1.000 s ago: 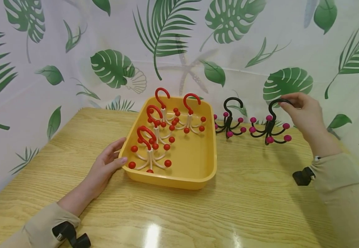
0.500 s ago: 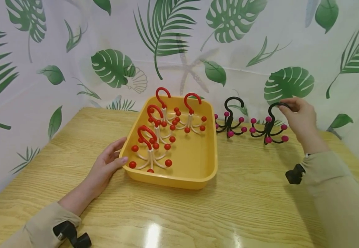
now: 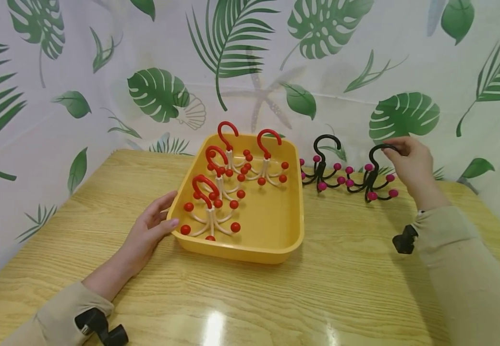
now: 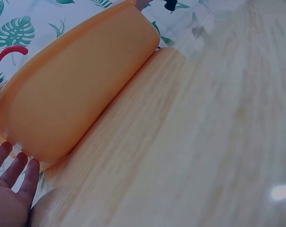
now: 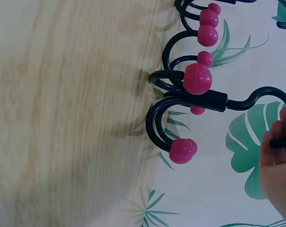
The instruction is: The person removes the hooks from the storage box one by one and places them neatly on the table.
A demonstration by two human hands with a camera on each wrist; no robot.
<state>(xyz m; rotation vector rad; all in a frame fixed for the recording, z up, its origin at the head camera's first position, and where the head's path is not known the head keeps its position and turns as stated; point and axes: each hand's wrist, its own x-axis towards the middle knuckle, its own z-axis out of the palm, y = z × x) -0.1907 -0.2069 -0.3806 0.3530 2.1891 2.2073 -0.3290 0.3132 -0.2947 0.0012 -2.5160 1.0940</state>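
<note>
My right hand (image 3: pixel 411 166) pinches the curved top of a black multi-arm hanging hook (image 3: pixel 369 179) with pink ball tips. In the right wrist view, this hanging hook (image 5: pixel 214 100) stands upright with its lower arms right at the table. A matching black hook (image 3: pixel 321 170) stands just left of it, close to the yellow tray (image 3: pixel 237 253). My left hand (image 3: pixel 150 228) holds the tray's left side, thumb at the rim and fingers against the outer wall (image 4: pixel 81 80). Inside the tray, several white hooks with red tops and red balls, such as the front one (image 3: pixel 210 218), stand along the left and back.
The wood-grain table (image 3: pixel 340 288) runs back to a leaf-patterned cloth backdrop (image 3: pixel 115 43) close behind the tray and black hooks. Another cloth side stands at the left. Black camera mounts (image 3: pixel 405 240) are strapped to both wrists.
My right hand has moved left and slightly down with the black hook, bringing it nearer the other black one. My left hand and the tray keep their place.
</note>
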